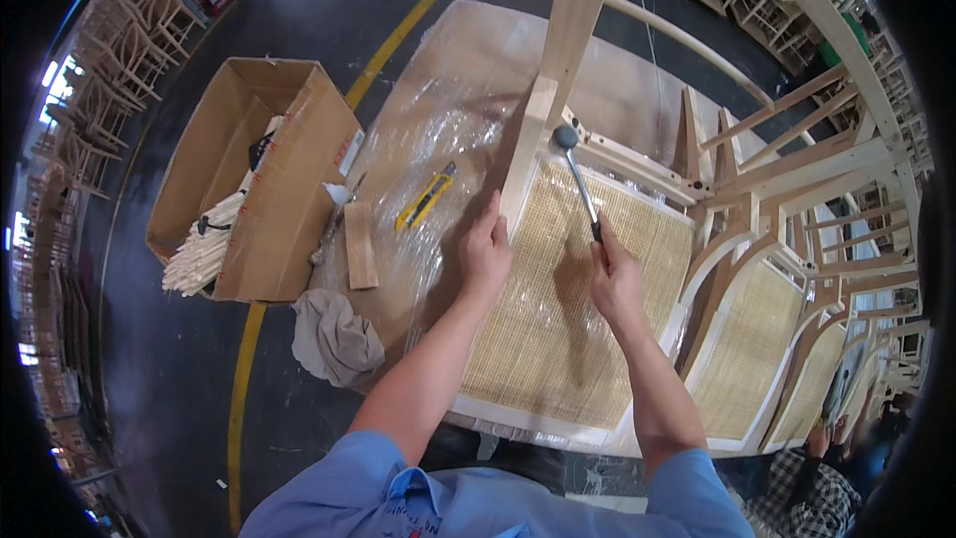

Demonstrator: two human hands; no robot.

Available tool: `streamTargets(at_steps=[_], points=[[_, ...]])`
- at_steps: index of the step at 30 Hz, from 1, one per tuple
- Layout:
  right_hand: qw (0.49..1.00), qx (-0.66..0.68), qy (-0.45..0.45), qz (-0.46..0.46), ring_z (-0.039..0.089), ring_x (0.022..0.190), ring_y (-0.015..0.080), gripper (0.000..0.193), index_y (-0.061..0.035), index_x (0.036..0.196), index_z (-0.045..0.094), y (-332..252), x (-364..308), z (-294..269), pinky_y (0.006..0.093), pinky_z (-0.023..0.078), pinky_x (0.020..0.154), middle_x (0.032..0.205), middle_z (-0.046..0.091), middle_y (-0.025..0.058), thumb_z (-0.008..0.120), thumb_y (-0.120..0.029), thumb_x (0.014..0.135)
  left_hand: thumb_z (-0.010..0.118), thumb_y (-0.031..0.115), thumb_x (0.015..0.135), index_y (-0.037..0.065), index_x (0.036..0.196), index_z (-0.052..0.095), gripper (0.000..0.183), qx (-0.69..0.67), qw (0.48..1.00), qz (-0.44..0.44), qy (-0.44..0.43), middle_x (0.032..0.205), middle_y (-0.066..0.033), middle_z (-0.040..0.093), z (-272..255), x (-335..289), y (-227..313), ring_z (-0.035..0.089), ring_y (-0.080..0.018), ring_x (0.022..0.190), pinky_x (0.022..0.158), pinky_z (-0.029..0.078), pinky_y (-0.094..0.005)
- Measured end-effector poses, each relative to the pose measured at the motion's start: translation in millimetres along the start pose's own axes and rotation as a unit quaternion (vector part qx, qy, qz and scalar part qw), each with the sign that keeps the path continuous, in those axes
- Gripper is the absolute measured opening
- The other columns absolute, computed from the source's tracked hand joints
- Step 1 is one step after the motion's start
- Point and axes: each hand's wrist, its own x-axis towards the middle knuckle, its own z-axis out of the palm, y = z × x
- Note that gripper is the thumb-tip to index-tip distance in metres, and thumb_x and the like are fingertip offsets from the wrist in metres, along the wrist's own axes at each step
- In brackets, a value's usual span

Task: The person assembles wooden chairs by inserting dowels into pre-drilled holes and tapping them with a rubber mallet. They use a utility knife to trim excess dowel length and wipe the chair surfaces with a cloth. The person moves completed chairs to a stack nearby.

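Observation:
A pale wooden chair frame with a woven cane panel (597,289) edged in white lies on the wrapped table before me. My left hand (486,251) grips the panel's left edge, below an upright wooden leg (573,25). In my right hand (616,281) is the dark handle of a ratchet wrench (579,177), its fingers wrapped round it. The wrench's round head sits at the far left corner of the frame, beside dark bolt holes in the rail (637,161). Whether the head is seated on a bolt cannot be made out.
Left of my left hand lie a yellow utility knife (425,197), a wood block (360,245) and a grey cloth (337,337). A cardboard box (289,209) with pale wooden sticks stands beyond. More chair frames (762,339) crowd the right, near another person's checked sleeve (812,493).

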Motion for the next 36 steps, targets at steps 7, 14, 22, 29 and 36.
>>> streamTargets(at_steps=[7,14,22,29,36], points=[[1.000,-0.011,-0.005,-0.027,0.066,0.071,0.0268,0.050,-0.0100,0.154,0.048,23,8,-1,0.0391,0.053,0.070,0.084,0.065,0.0179,0.056,-0.010,0.105,0.060,0.010,0.100,0.011,0.145,0.059,0.045,0.003,1.000,-0.002,-0.003,0.129,-0.0232,0.068,2,2,3,0.069,-0.0398,0.113,0.096,0.055,-0.0447],[0.997,-0.006,0.047,-0.063,0.066,0.078,0.0187,0.051,-0.0066,0.157,0.044,33,-12,-7,0.0333,0.052,0.075,0.096,0.071,0.0151,0.054,-0.011,0.107,0.059,0.009,0.100,0.011,0.145,0.059,0.045,0.009,1.000,0.015,0.002,0.129,-0.0233,0.068,6,-2,4,0.068,-0.0393,0.116,0.097,0.055,-0.0434],[0.999,0.020,0.043,-0.012,0.059,0.067,0.0196,0.049,-0.0080,0.154,0.048,37,-23,-12,0.0327,0.049,0.066,0.080,0.059,0.0130,0.055,-0.011,0.106,0.063,0.011,0.100,0.017,0.144,0.062,0.044,0.011,0.993,0.094,0.069,0.111,-0.0252,0.072,12,-1,-16,0.074,-0.0346,0.086,0.076,0.055,-0.0404],[0.999,-0.003,0.048,0.019,0.066,0.070,0.0246,0.051,-0.0101,0.156,0.047,48,-35,-13,0.0369,0.052,0.068,0.082,0.065,0.0171,0.055,-0.014,0.106,0.058,0.004,0.099,0.010,0.144,0.060,0.045,0.012,1.000,0.018,0.001,0.124,-0.0248,0.070,8,-6,3,0.071,-0.0376,0.109,0.091,0.056,-0.0412],[0.973,0.056,0.206,-0.086,0.060,0.067,0.0211,0.051,-0.0098,0.157,0.046,53,-38,-12,0.0351,0.051,0.069,0.077,0.062,0.0160,0.054,-0.016,0.107,0.057,0.005,0.100,0.008,0.144,0.060,0.044,0.039,0.997,0.056,0.032,0.118,-0.0243,0.072,5,-1,4,0.073,-0.0369,0.102,0.087,0.057,-0.0404]])
